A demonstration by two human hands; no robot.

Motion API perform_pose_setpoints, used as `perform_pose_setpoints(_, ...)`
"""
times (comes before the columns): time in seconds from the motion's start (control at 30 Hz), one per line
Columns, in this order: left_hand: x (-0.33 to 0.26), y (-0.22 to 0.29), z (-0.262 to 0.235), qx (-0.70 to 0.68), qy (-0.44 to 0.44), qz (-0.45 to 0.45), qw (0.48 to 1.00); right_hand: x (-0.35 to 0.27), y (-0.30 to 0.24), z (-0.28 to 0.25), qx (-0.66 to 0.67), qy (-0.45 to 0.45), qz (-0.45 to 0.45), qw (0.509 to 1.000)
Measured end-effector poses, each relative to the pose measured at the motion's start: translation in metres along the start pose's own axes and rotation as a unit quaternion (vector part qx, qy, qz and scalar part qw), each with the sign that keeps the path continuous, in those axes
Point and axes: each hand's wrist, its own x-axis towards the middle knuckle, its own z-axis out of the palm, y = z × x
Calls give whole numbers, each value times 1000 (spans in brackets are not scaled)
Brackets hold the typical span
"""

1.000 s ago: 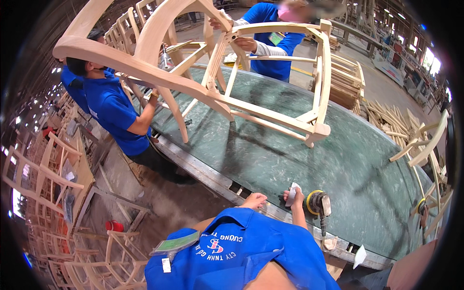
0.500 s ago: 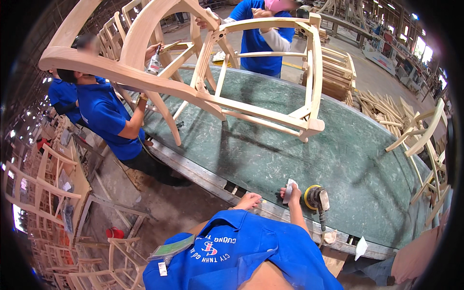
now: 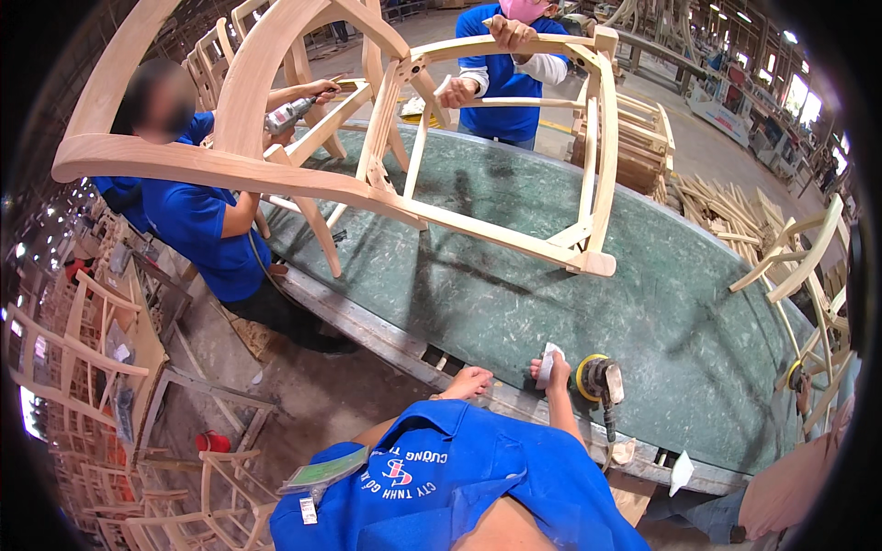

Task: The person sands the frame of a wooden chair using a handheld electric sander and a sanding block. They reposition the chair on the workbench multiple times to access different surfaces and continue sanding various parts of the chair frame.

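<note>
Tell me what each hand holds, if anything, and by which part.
The right hand grips a white folded sheet by its lower end, beside the orbital sander. The left hand rests empty on the table edge.

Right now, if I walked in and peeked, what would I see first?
First, a big pale wooden chair frame lying tipped on the green table, with two co-workers in blue shirts holding it at the far side. Nearer, at the table's front edge, the right hand holds a small white pad beside a round sander. The left hand rests on the table's rim.
</note>
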Motion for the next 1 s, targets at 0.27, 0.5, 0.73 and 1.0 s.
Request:
perform_pose_setpoints(0.27, 2, -2, -5, -11, -5, -8, 1000, -1, -1, 2, 0, 4, 1, 1000)
perform_pose_setpoints(0.5, 3, -2, -8, -5, -6, -10, 1000, 2, 1, 1, 13, 7, 4, 1000)
perform_pose_setpoints(0.73, 6, -7, -12, -15, -12, -1, 1000, 0, 0, 2, 9, 17, 6, 1000)
perform_pose_setpoints(1.0, 3, 0, -14, -20, -9, -17, 1000, -1, -2, 1, -3, 26, 2, 1000)
